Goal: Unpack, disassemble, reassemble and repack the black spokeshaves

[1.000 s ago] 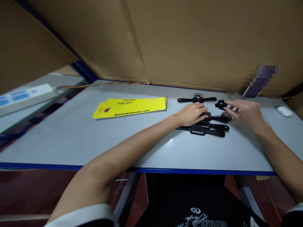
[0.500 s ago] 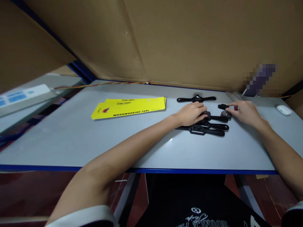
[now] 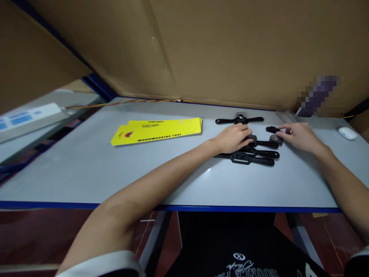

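My left hand (image 3: 234,138) is closed over the middle of a black spokeshave (image 3: 267,144), whose right handle sticks out past the fingers. My fingers hide much of its centre. Closer to me lie more black spokeshaves (image 3: 240,157), partly overlapping and partly under my left hand. My right hand (image 3: 301,135) pinches the end of a small black part (image 3: 271,129) between thumb and fingers, just above the table. Just below that part lie small dark metal pieces (image 3: 276,139), which look like blades. Another spokeshave (image 3: 240,119) lies alone behind my left hand.
Yellow printed cards (image 3: 161,131) lie stacked on the grey table (image 3: 86,173) to the left. A white earbud case (image 3: 347,133) sits at the right, and clear plastic (image 3: 285,115) lies near the back. A cardboard wall (image 3: 216,57) borders the rear; a power strip (image 3: 31,117) is far left.
Hardly anything differs. My right hand's fingers have shifted slightly at the small black part; my left hand stays on the spokeshave.
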Motion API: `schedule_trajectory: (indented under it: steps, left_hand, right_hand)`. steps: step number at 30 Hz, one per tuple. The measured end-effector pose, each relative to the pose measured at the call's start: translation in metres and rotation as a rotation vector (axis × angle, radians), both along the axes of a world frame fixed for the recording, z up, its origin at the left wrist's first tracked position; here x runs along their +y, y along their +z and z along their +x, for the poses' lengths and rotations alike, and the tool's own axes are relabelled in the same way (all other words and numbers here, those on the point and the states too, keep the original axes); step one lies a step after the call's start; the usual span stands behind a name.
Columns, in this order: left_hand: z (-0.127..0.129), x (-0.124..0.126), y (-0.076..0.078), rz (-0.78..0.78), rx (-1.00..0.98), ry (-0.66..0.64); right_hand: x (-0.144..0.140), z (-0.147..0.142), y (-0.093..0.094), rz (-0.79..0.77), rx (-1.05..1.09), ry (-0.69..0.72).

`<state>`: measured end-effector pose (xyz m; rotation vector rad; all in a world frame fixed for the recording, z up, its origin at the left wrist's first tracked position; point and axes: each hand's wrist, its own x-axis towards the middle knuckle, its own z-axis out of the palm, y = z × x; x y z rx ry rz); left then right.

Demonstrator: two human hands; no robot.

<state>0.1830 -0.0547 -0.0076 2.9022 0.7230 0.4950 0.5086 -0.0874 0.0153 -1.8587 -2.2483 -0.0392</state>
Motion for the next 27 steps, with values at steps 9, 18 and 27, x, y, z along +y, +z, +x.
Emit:
schedule_trajectory:
  steps: [9,18,27]
  left_hand:
    - [0.000,0.001,-0.001,0.011,0.021,0.004]
    - [0.001,0.001,-0.001,0.020,0.016,0.007]
    - [0.000,0.000,0.000,0.017,0.011,0.009]
  right_hand:
    - [-0.002,-0.001,0.003,-0.043,0.003,0.003]
    - [-0.003,-0.007,0.005,-0.051,0.001,0.023]
    - [-0.006,-0.013,0.009,-0.089,-0.027,-0.003]
